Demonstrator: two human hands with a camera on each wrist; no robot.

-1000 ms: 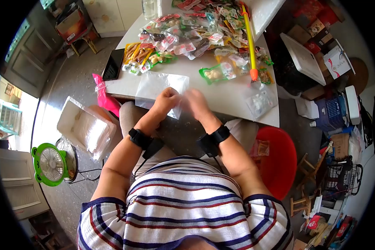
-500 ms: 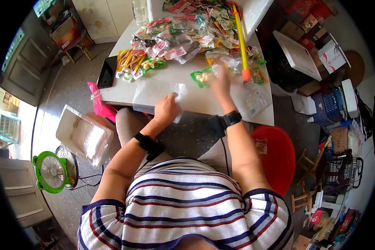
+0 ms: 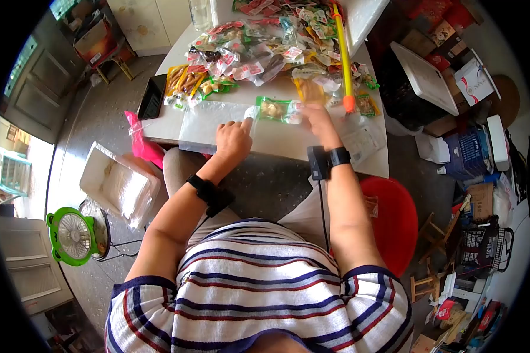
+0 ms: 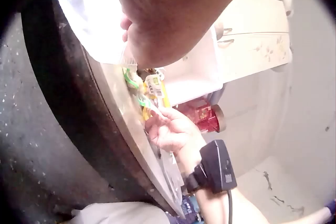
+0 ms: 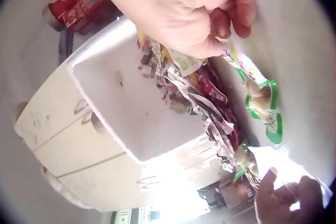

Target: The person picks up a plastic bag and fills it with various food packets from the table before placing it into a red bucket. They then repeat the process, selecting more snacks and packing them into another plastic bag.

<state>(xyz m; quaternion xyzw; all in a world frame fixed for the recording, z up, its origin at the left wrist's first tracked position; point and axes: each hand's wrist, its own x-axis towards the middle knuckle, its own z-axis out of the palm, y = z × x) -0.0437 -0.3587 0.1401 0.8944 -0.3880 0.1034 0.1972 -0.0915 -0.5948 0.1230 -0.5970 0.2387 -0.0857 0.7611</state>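
A flat clear plastic bag (image 3: 203,120) lies at the table's front edge. My left hand (image 3: 234,140) grips its right-hand side, fingertips at the edge of the film. To the right, my right hand (image 3: 321,120) pinches one end of a green-edged snack packet (image 3: 272,110) with pale pieces inside. In the right wrist view this packet (image 5: 261,98) hangs from the thumb and fingers, low over the tabletop. Its other end points toward the bag and the left hand (image 5: 289,200). The left wrist view shows the bag (image 4: 89,14) beside the curled left fingers.
A heap of snack packets (image 3: 247,59) covers the back of the table (image 3: 165,129), with a yellow stick (image 3: 343,65) at its right. A dark phone (image 3: 152,97) lies left. Another clear bag (image 3: 362,141) lies right, above a red tub (image 3: 388,229).
My right hand has left the bag, reached right to the green-edged packet and drawn it left toward the bag. The left hand stays at the bag, which now lies flatter.
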